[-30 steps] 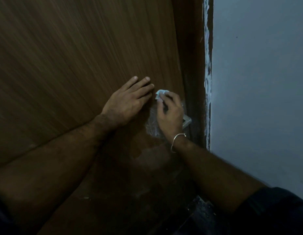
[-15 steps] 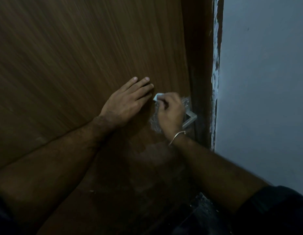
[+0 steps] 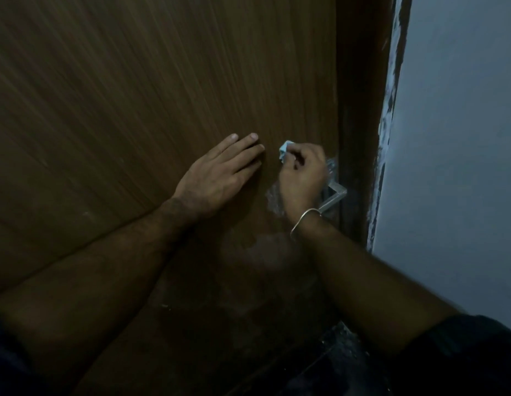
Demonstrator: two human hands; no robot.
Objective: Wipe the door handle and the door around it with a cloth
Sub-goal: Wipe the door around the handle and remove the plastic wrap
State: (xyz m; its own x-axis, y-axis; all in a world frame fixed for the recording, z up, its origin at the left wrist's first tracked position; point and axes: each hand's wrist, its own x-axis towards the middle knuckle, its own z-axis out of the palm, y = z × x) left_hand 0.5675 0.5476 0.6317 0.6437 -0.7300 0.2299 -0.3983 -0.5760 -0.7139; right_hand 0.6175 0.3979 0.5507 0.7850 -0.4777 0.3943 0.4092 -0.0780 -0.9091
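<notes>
A brown wooden door (image 3: 151,104) fills most of the view. Its metal lever handle (image 3: 334,200) sits near the door's right edge, wrapped in clear plastic film and partly hidden behind my right hand. My right hand (image 3: 301,178), with a metal bangle at the wrist, grips a small pale blue cloth (image 3: 285,151) and holds it against the door just above and left of the handle. My left hand (image 3: 217,175) lies flat on the door to the left of the cloth, fingers straight.
A dark door frame (image 3: 360,115) runs down right of the handle. Beyond it is a pale grey wall (image 3: 459,138) with a rough paint edge. The light is dim. A dark floor shows at the bottom right.
My right hand has curled tighter round the cloth at the top of the handle. The view has drifted left, so door edge and wall sit further right. The left hand stays flat.
</notes>
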